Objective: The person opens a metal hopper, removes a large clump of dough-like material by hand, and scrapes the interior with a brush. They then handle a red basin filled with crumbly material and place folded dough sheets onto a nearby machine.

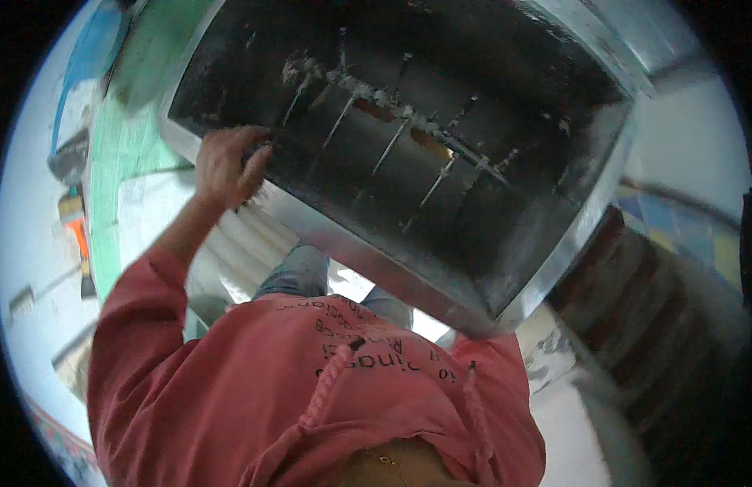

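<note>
My left hand (230,167) grips the near left rim of a large rectangular metal trough (364,246), its thumb over the edge. The trough is tilted, so that its dark, stained inside faces me. Across its middle runs a shaft (406,112) with several thin rods sticking out, crusted with pale residue. Beside the shaft, two slots in the trough open onto something lighter. My right hand is out of sight; its pink sleeve (498,353) goes under the trough's near right corner.
Green boards (108,182) stand on the left, near a brush with an orange handle (77,234) and a blue object (93,45). A dark ridged surface (644,304) and a patch of coloured tiles (680,225) lie to the right. Beneath the trough is a pale ridged surface (254,234).
</note>
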A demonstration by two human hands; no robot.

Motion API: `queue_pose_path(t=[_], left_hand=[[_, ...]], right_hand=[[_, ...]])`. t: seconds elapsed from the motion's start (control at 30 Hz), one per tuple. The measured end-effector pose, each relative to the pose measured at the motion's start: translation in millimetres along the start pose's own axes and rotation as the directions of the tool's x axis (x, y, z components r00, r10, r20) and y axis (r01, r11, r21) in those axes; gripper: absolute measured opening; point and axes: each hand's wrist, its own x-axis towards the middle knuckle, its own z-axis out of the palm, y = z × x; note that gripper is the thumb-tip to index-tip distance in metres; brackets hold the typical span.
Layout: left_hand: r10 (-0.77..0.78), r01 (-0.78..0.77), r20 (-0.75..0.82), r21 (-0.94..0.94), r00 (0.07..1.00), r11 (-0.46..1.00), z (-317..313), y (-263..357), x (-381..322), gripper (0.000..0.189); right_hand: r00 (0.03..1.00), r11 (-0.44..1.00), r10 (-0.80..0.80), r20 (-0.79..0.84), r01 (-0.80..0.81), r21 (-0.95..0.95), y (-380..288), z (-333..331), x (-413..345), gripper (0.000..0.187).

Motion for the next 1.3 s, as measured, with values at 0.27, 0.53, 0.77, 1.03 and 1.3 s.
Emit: queue_pose_path(t=[0.27,0.53,0.77,1.03,1.3], left_hand=[[0.035,-0.041,0.210,0.023,0.977,0.999,-8.0,5.7,0.5,0.036],[0.095,-0.091,0.154,-0.027,0.983,0.995,-8.7,-25.7,-17.1,0.033],[0.059,-0.059,0.069,-0.010,0.996,0.998,-32.6,-48.4,-39.0,0.032],[0.050,-0.049,0.044,-0.027,0.998,0.998,-65.4,-78.1,-60.1,0.033],[0.084,-0.088,-0.075,-0.053,0.994,0.995,-18.9,-60.4,-82.3,0.031]], right_hand=[[0.965,0.997,-0.075,0.252,0.081,-0.011,9.9,9.8,91.7,0.015],[0.882,0.947,-0.020,0.470,-0.134,0.291,-18.6,-36.5,83.0,0.012],[0.650,0.836,0.071,0.757,-0.453,0.310,-138.8,-182.9,-25.8,0.011],[0.756,0.831,0.045,0.653,-0.391,0.396,-305.3,-406.8,-11.4,0.017],[0.646,0.526,-0.478,0.595,-0.331,0.783,-255.1,-414.5,78.8,0.036]])
